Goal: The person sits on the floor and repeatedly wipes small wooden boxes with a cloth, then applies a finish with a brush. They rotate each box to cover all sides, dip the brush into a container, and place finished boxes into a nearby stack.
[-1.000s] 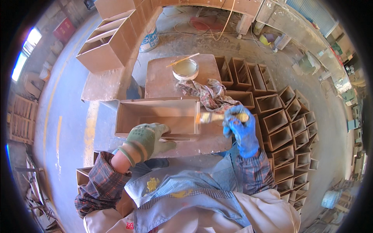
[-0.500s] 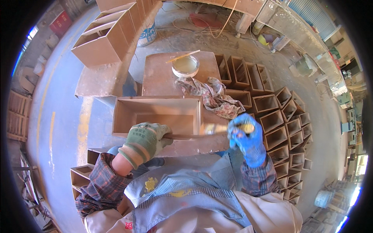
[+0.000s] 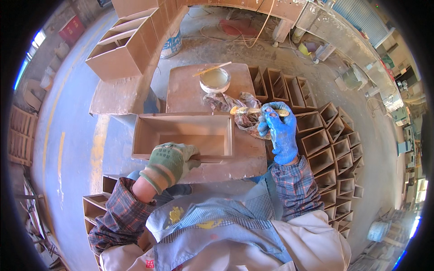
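Note:
A wooden drawer box point(image 3: 149, 124) lies open side up on the work table point(image 3: 181, 86). My left hand point(image 3: 171, 162), in a green and cream glove, is closed over the near wall of the box. In my blue-gloved right hand point(image 3: 281, 128) is a paintbrush point(image 3: 247, 110), its handle gripped and its bristles pointing left, near the box's far right corner. Behind the brush a crumpled patterned rag point(image 3: 221, 102) lies on the table. A round bowl point(image 3: 214, 86) of pale liquid stands farther back, with a thin stick point(image 3: 212, 68) across its rim.
Several similar boxes point(image 3: 312, 140) are stacked on the floor to my right. More box frames point(image 3: 92, 205) stand at lower left. At the far left, a larger wooden carcass point(image 3: 117, 58) rests on a bench point(image 3: 113, 97), with a bucket point(image 3: 172, 45) behind it. A hose point(image 3: 257, 40) hangs at the back.
My right hand has moved away from me with the paintbrush, from the box's near right corner to its far right corner. The left hand stays on the near wall.

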Demonstrator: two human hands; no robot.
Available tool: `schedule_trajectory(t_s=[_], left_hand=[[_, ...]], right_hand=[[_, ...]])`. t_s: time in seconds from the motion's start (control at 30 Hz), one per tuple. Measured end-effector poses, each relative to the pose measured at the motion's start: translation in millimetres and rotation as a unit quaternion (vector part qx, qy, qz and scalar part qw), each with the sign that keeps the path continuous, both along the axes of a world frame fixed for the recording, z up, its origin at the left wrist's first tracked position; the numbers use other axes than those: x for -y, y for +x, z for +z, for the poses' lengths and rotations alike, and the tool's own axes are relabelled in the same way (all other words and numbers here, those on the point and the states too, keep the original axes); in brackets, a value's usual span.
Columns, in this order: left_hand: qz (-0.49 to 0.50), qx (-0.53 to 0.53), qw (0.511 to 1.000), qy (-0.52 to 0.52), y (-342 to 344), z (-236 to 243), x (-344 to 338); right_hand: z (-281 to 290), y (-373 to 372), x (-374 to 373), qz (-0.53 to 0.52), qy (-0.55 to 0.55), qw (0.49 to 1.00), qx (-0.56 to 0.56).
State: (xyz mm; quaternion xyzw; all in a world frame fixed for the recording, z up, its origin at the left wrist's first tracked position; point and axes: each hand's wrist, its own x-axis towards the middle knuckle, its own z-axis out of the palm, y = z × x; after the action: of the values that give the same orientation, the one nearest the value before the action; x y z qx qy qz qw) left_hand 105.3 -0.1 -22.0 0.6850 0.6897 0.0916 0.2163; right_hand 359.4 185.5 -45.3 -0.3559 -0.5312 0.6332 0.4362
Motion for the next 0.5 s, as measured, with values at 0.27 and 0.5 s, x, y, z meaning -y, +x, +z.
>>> schedule_trajectory(t_s=[0.27, 0.5], left_hand=[[-0.013, -0.003, 1.0, 0.016, -1, -4, 1], [-0.01, 0.016, 0.999, 0.031, -2, -3, 2]], right_hand=[[37, 39, 65, 0.115, -0.02, 0.992, 0.04], [55, 20, 87, 0.165, 0.047, 0.976, 0.131]])
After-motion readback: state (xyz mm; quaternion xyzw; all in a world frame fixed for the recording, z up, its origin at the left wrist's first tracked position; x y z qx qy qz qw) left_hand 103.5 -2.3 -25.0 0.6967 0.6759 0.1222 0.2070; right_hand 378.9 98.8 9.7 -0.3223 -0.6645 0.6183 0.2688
